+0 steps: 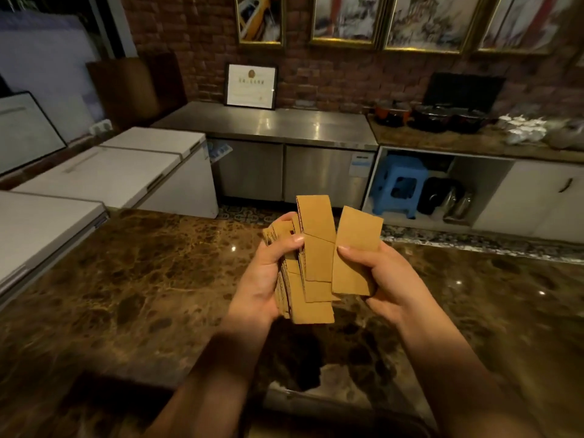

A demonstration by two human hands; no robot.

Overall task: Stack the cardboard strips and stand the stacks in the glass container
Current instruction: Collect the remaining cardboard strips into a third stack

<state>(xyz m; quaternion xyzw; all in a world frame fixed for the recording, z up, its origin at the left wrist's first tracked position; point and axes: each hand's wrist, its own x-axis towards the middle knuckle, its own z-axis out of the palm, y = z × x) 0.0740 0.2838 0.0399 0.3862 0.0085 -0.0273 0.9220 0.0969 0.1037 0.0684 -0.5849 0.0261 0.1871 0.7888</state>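
Brown shiny stone makes up the counter (126,279) under both hands, with a red brick wall (331,77) far behind.

Above the counter, the left hand (268,279) holds a thick bunch of cardboard strips (313,263). Its fingers curl round the bunch from the left side and the thumb presses on the front. The strips are long and thin. Their long sides run up and down, leaning a little away from the person. They are not lined up: some stick out higher at the top, some hang lower at the bottom, so the ends look like steps.

Just beside the bunch, the right hand (376,273) pinches one single strip (355,251), thumb on the front and fingers behind. This strip also stands up tall and tips a bit to the right. Its left edge is very close to the bunch; I cannot tell if they touch.

All the cardboard is plain tan and flat, with little dark ridges showing on the cut edges.

Lots of open counter lies on both sides of the hands. Past its far edge are white chest freezers (132,172), a steel cabinet (268,143) and a blue stool (398,184).
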